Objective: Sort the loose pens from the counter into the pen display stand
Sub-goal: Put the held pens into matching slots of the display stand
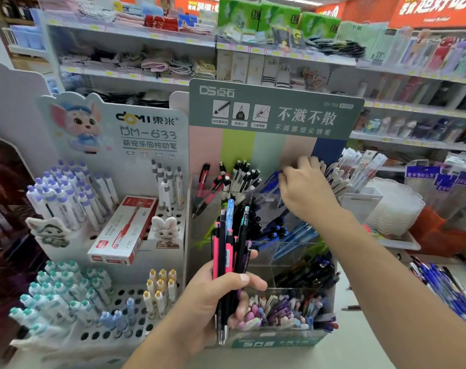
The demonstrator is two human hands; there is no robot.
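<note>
My left hand (216, 296) grips an upright bundle of several pens (230, 241), pink, black and light blue, in front of the tiered clear pen display stand (269, 107). My right hand (306, 190) reaches into the stand's upper right compartment, its fingers curled around the tops of blue pens (270, 181). Other compartments hold black-and-white pens (242, 174), red pens (204, 179), dark blue pens (306, 272) and pastel pens (279, 310). Loose blue pens (439, 283) lie on the counter at the right.
A white stand with holes (115, 328) at the left holds purple, teal and yellow capped pens and a red pen box (123, 230). White trays (394, 209) and packaged goods stand at the right. A single pen (351, 308) lies on the counter. Store shelves fill the background.
</note>
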